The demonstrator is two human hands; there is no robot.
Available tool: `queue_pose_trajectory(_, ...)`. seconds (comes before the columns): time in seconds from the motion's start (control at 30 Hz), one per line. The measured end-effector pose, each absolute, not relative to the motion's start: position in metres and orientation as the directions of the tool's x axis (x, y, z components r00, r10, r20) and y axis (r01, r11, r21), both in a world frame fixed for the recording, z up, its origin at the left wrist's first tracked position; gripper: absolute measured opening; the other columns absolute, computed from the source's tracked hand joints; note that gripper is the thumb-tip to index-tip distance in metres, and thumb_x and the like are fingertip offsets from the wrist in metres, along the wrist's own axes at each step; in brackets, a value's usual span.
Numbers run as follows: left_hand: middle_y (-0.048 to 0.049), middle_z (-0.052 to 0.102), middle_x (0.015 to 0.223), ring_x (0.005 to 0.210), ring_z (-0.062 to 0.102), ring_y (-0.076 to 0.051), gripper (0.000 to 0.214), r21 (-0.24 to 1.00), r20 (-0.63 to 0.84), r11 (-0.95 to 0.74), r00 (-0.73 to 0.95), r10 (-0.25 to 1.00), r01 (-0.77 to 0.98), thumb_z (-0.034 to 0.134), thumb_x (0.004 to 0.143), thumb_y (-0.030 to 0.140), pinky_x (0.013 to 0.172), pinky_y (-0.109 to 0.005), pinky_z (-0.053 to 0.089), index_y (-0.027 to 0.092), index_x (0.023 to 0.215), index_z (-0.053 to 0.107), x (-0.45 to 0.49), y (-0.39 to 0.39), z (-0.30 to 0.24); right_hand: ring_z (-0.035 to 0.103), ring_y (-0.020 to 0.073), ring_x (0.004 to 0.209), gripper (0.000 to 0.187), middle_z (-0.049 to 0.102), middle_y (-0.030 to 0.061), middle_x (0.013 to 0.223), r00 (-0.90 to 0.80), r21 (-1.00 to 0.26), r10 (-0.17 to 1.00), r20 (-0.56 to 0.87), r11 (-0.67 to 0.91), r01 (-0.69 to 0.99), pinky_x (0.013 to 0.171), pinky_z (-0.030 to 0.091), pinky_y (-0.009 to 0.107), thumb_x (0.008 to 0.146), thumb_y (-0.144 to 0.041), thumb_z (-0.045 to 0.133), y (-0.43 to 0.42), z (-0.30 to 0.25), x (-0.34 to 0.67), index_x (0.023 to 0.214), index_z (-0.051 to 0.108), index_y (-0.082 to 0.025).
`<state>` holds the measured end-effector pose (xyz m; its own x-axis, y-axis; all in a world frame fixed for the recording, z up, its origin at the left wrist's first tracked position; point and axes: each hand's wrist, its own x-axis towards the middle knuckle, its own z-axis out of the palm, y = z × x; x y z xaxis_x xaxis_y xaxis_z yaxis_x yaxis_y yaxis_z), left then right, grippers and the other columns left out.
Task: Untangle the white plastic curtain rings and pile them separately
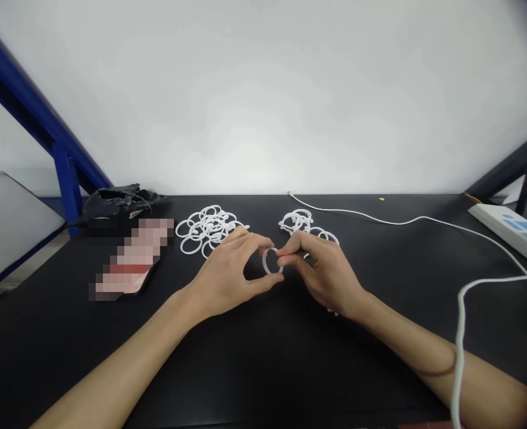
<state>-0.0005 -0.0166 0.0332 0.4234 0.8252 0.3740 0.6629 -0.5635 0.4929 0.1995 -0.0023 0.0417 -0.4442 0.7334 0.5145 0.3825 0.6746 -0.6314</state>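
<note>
Both forearms are extended inward over the table, hands nearly meeting. Ring is held face-on between them. Left hand: thumb and forefinger curved wide, ring gripped at top and bottom. Right hand: fingertips pinched on ring's right rim. Loose rings are heaped beyond left hand.

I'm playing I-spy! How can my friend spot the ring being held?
Above the black table, find the left hand and right hand. Between them is one white ring. Other rings lie in a left pile and right pile; only this one is pinched.
</note>
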Motion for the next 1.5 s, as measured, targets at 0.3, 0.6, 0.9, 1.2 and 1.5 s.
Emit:
queue_pose_trajectory(0.3,-0.006,0.063,0.109,0.104,0.051,-0.025,0.035,0.338,0.536,-0.457,0.231,0.812,0.822,0.054,0.089,0.034,0.095,-0.041,0.044,0.02,0.121,0.059,-0.009,-0.005,0.033,0.062,0.0196,0.088,0.029,0.068,0.0041,0.097,-0.389,-0.49,0.772,0.502,0.625,0.608,0.079,0.051,0.033,0.086,-0.032,0.068,0.015,0.035,0.212,0.113,0.059,-0.022)
queue_pose_trajectory(0.6,-0.0131,0.058,0.127,0.113,0.046,-0.038,0.047,0.224,0.413,0.007,-0.102,0.905,0.975,0.04,0.091,0.036,0.092,-0.054,0.042,0.02,0.131,0.059,-0.061,0.028,0.017,0.052,0.0293,0.098,0.024,0.062,0.0134,0.105,-0.422,-0.076,0.789,0.446,0.503,0.861,0.085,0.047,0.045,0.088,-0.03,0.063,0.039,0.02,0.228,0.109,0.067,-0.017)
queue_pose_trajectory(0.9,-0.0075,0.06,0.122,0.115,0.045,-0.029,0.037,0.296,0.481,-0.308,0.137,0.866,0.904,0.044,0.093,0.033,0.102,-0.049,0.04,0.022,0.123,0.061,-0.032,0.011,0.028,0.053,0.0238,0.088,0.011,0.065,0.008,0.094,-0.441,-0.216,0.745,0.501,0.601,0.77,0.079,0.047,0.038,0.091,-0.027,0.059,0.027,0.031,0.219,0.097,0.062,-0.018)
queue_pose_trajectory(1.2,-0.0058,0.048,0.143,0.131,0.04,-0.025,0.064,0.341,0.401,-0.606,0.472,0.785,0.718,0.054,0.093,0.038,0.11,-0.047,0.036,0.029,0.15,0.025,-0.003,-0.007,0.026,0.054,0.0184,0.084,0.007,0.063,0.0037,0.089,-0.599,-0.355,0.621,0.506,0.782,0.512,0.078,0.047,0.033,0.091,-0.026,0.06,0.006,0.039,0.206,0.093,0.056,-0.021)
queue_pose_trajectory(1.5,-0.0055,0.061,0.119,0.111,0.054,-0.024,0.044,0.338,0.444,-0.591,0.429,0.786,0.732,0.057,0.09,0.028,0.1,-0.042,0.044,0.023,0.133,0.048,-0.006,-0.006,0.027,0.058,0.0149,0.08,0.008,0.063,0.001,0.085,-0.549,-0.457,0.695,0.464,0.719,0.524,0.072,0.047,0.028,0.09,-0.026,0.061,0.003,0.036,0.203,0.088,0.056,-0.021)
